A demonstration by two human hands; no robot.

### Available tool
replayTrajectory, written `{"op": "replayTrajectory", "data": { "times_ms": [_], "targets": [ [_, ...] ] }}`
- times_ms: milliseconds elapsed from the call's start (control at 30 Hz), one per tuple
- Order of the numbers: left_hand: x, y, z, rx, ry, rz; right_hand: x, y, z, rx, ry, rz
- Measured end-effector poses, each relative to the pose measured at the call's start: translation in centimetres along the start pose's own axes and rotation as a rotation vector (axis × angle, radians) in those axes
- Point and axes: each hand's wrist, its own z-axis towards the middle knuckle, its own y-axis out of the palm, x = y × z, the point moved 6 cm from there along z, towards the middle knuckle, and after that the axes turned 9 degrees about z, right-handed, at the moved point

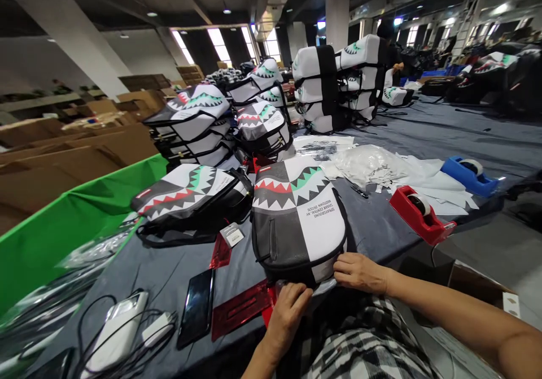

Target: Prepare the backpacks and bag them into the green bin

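Observation:
A black and white backpack lies flat in front of me, with a red and green shark-tooth pattern and printed lettering. My right hand is at its near right corner, fingers curled against the edge. Beside its near left edge, my left hand has its fingers bent down; what they grip is hidden. Something pale and thin, perhaps plastic, shows between the two hands. Left of this backpack lies a second backpack with a white hang tag.
Stacked backpacks stand behind. At right are plastic bags, a red tape dispenser and a blue tape dispenser. Near left lie a phone, a white power bank, cables and red plastic film. A green-lined bin borders the table.

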Motion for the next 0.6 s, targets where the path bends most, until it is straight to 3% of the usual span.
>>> {"op": "replayTrajectory", "data": {
  "times_ms": [133, 200, 267, 467, 600],
  "targets": [
    [2.0, -0.7, -0.6, 0.212, -0.19, 0.246, 0.4, 0.6, -0.4, -0.077, -0.031, -0.009],
    [2.7, -0.4, -1.0, 0.247, -0.304, 0.294, 0.4, 0.6, -0.4, -0.094, -0.039, -0.007],
    [3.2, -0.1, -1.2, 0.225, -0.331, 0.306, 0.4, 0.5, -0.2, -0.129, -0.058, -0.009],
    [1.9, -0.7, 0.8, 0.112, -0.084, 0.323, 0.6, 0.2, 0.6, -0.3, -0.079, 0.027],
    [0.6, -1.0, 1.0, 0.145, 0.031, 0.234, -0.7, 0.5, 0.4, -0.257, -0.089, 0.027]
  ]
}}
